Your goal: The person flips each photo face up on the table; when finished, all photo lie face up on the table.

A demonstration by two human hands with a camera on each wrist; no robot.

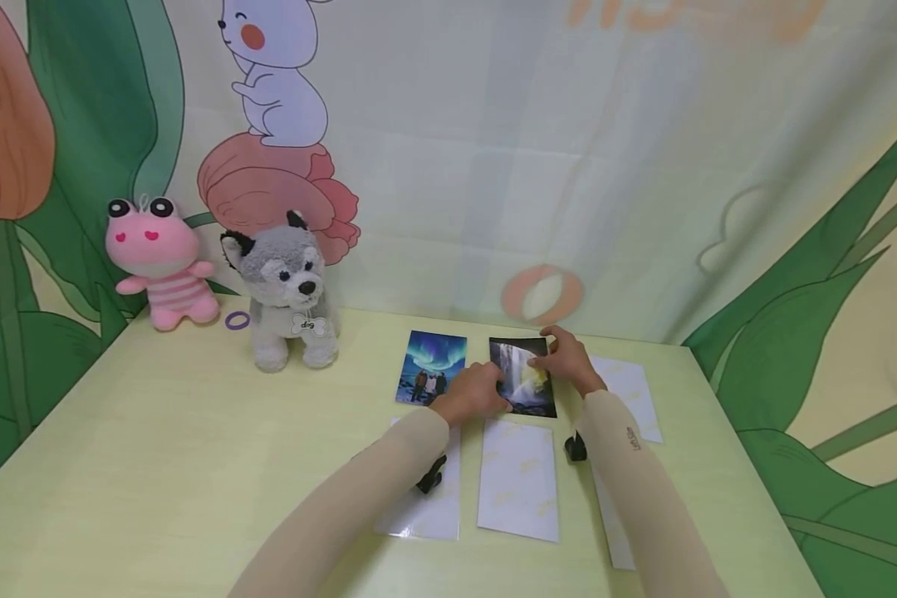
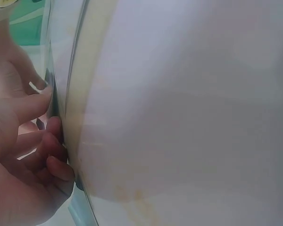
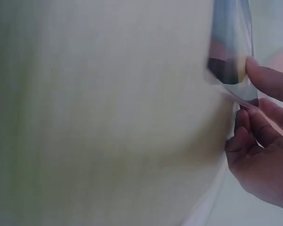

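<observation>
A photo print of a waterfall [image 1: 522,378] lies at the back of the table between my two hands. My left hand [image 1: 474,390] grips its left edge, thumb and fingers bent at the border. At the upper right edge, my right hand [image 1: 571,363] pinches the same print; the right wrist view shows the thumb [image 3: 266,80] on its glossy face and fingers curled beneath. Left of it is a second photo print [image 1: 431,357], with people under green-blue aurora, its lower right corner partly covered by my left hand. A white card [image 1: 519,482] lies just in front of the waterfall print.
More white cards lie under or beside my forearms: one at front left [image 1: 433,519], one at back right [image 1: 631,394], one at front right [image 1: 615,523]. A plush husky [image 1: 287,291], a pink plush frog [image 1: 157,257] and a purple ring [image 1: 237,320] stand or lie at back left.
</observation>
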